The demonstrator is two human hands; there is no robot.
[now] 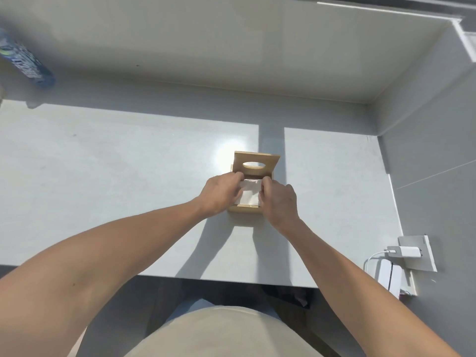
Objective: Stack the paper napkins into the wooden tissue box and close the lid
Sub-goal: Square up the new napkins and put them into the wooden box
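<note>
Square wooden tissue box (243, 208) near the smooth grey counter's (103, 176) front edge, oval-slotted lid (255, 163) raised upright, left hand (222, 193) and right hand (278, 202) pinching soft white paper napkins (251, 194) inside it

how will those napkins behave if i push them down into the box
The napkins look soft and floppy: their top edge is already rumpled between both hands. They will likely compress rather than resist. Probably very light, so the wooden box shouldn't tip.

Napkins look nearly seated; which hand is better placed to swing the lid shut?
Probably the left hand: its fingertips already touch the raised lid at its lower corner, while the right hand presses the napkins.
</note>
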